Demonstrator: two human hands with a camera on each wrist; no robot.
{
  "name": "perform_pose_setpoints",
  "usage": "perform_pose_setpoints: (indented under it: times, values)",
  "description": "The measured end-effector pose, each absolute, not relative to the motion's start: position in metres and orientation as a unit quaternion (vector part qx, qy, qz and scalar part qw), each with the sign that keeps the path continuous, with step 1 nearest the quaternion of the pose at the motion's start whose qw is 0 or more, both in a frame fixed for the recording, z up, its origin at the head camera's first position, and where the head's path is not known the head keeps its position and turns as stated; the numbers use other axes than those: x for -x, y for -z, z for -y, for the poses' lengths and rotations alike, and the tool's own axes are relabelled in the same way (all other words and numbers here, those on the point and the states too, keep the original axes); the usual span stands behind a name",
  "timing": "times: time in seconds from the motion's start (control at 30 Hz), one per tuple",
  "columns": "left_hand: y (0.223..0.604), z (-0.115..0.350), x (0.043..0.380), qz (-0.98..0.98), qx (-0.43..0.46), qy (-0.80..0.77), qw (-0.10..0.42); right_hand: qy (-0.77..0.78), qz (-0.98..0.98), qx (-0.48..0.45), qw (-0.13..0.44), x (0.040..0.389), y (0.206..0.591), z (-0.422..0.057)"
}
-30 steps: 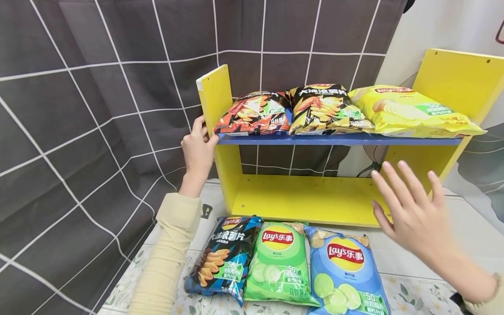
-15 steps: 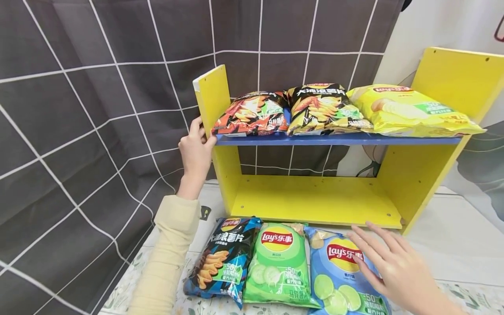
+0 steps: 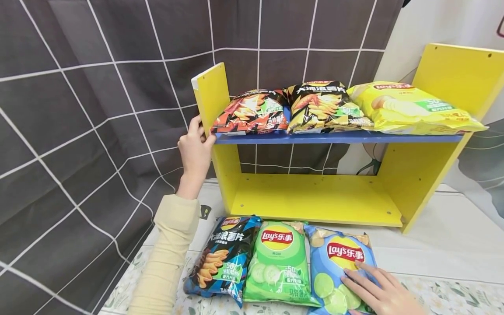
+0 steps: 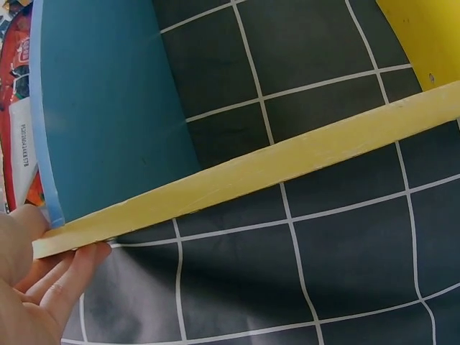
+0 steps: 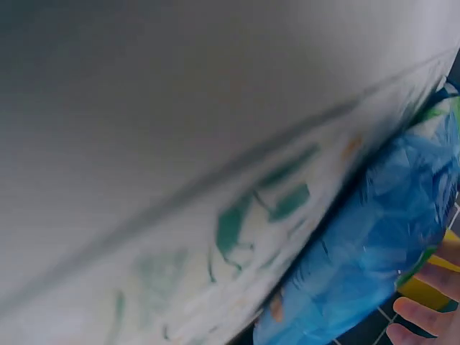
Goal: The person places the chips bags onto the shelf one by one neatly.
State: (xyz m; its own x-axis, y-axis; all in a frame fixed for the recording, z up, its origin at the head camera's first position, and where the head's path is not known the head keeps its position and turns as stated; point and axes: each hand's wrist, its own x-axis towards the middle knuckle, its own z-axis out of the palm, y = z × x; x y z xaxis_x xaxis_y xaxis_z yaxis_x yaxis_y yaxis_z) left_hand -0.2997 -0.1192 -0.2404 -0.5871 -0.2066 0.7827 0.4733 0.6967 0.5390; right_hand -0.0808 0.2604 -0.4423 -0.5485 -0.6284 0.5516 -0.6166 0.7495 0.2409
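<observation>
A yellow shelf unit with a blue middle board stands against the curtain. My left hand grips the front edge of its left side panel, thumb on one side and fingers on the other. At the front right lies a blue lime-flavour Lay's chip bag. My right hand lies over this bag's right side, fingers stretched out across its front. From the right wrist, the blue bag shows edge-on with the fingertips past its far side.
A green cucumber chip bag and a dark blue-black chip bag lie left of the blue one. On the blue board sit a red-black bag, a black-gold bag and a yellow bag. A dark grid curtain hangs behind.
My right hand has come down and left from in front of the shelf's right side onto the blue chip bag. The left hand keeps its grip on the panel.
</observation>
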Motion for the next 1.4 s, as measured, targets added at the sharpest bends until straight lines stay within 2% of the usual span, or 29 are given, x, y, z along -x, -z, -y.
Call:
perform_pose_setpoints:
  times: [0.13,0.37,0.67,1.07,1.3,1.4]
  values:
    - [0.241,0.119,0.3,0.804,0.083,0.38,0.449,0.018,0.882,-0.363,0.299,0.079,0.448,-0.264]
    - [0.242,0.12,0.302,0.803,0.085,0.381,0.45,0.041,0.869,-0.377,0.318,0.081,0.453,-0.264]
    - [0.242,0.12,0.302,0.805,0.082,0.383,0.446,0.056,0.908,-0.328,0.256,0.076,0.451,-0.258]
    - [0.241,0.12,0.302,0.805,0.083,0.383,0.446,0.044,0.899,-0.351,0.258,0.077,0.446,-0.261]
    - [0.241,0.12,0.302,0.804,0.083,0.383,0.446,0.053,0.883,-0.351,0.307,0.077,0.437,-0.264]
    - [0.241,0.12,0.301,0.804,0.085,0.385,0.444,0.042,0.882,-0.354,0.309,0.077,0.431,-0.267]
